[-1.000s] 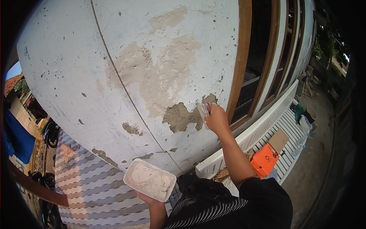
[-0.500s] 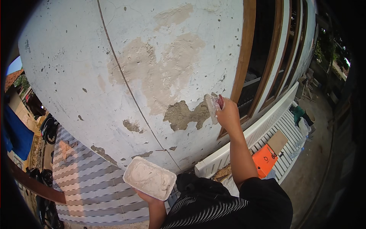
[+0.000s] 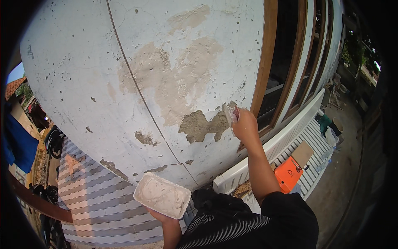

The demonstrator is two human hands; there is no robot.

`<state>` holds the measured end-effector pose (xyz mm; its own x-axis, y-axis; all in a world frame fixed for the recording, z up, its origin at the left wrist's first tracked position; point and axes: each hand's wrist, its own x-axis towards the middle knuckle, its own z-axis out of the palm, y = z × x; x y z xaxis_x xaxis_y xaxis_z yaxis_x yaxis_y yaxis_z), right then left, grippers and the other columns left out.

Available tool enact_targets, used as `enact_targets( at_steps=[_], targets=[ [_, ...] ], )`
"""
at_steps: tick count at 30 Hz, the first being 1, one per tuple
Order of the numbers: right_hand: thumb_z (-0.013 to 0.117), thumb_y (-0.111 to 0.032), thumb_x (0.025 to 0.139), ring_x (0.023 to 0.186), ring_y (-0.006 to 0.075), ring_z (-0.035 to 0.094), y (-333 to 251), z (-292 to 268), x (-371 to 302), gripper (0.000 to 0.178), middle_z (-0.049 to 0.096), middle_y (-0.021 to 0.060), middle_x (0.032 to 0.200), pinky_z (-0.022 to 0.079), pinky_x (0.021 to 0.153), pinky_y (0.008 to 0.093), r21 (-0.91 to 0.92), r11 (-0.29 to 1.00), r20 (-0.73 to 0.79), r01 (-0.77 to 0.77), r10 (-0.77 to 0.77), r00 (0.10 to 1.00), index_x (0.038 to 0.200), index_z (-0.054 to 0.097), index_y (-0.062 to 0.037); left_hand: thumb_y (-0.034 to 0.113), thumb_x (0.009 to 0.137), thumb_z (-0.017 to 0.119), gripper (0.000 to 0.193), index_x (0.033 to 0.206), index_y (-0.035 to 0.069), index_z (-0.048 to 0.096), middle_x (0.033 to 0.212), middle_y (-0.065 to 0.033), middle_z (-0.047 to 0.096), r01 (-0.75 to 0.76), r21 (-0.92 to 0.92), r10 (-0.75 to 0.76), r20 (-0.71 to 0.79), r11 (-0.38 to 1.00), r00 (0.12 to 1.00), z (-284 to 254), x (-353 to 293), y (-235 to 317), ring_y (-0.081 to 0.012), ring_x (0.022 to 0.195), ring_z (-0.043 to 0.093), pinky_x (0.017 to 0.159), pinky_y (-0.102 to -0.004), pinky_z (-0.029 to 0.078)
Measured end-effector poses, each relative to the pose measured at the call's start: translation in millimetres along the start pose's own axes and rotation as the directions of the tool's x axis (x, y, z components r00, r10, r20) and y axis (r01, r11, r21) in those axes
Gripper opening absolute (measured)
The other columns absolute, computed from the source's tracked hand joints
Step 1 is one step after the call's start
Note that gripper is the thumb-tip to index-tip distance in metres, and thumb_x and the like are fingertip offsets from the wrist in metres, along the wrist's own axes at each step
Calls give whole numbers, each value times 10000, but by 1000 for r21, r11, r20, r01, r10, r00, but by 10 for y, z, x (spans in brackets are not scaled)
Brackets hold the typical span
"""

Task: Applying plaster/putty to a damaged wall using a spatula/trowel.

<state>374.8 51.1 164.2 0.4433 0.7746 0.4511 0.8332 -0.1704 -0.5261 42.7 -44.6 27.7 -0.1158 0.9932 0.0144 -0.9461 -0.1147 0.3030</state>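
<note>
My right hand [image 3: 245, 124] grips a putty knife [image 3: 229, 117] by its reddish handle. Its wide, smeared blade lies close against the white wall [image 3: 99, 54], at the right end of a bare grey patch [image 3: 197, 125] where paint has come off. Above that patch spreads a beige area of filler [image 3: 174, 79]. Low in front of the wall, my left hand [image 3: 163, 216] supports a white rectangular tub [image 3: 182, 209] from below. Pale putty [image 3: 161, 194] fills the tub, its surface uneven. The fingers under the tub are mostly hidden.
Brown-framed windows [image 3: 269, 62] stand right of the patch. Below them runs a white slatted bench [image 3: 306, 166] holding an orange bag [image 3: 287, 174] and a cardboard piece [image 3: 302, 153]. Striped tiled floor [image 3: 99, 207] lies at left, with a motorcycle [image 3: 54, 141] beyond.
The right hand and putty knife have shifted slightly left, and the blade has turned more edge-on. The tub in my left hand stays nearly in place.
</note>
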Motion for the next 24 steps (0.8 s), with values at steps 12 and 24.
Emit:
enact_targets(
  at_steps=[12,24],
  targets=[
    [616,-107,852,925,412,637,49,-108,93,168,645,219,960,508,821,479,9,1000,-57,6,-5,998,956,642,23,579,954,401,660,1459,155,425,1442,-108,489,-1,20,1,11,1000,1000,16,-6,-10,-375,1274,509,1020,-587,441],
    [615,-91,854,959,407,641,-88,-10,137,182,658,217,1012,517,849,464,-43,999,94,-33,37,995,994,658,17,577,962,386,644,1449,157,436,1411,-94,516,-19,6,19,-43,1000,999,93,-10,29,-361,1235,543,994,-572,468]
  ],
)
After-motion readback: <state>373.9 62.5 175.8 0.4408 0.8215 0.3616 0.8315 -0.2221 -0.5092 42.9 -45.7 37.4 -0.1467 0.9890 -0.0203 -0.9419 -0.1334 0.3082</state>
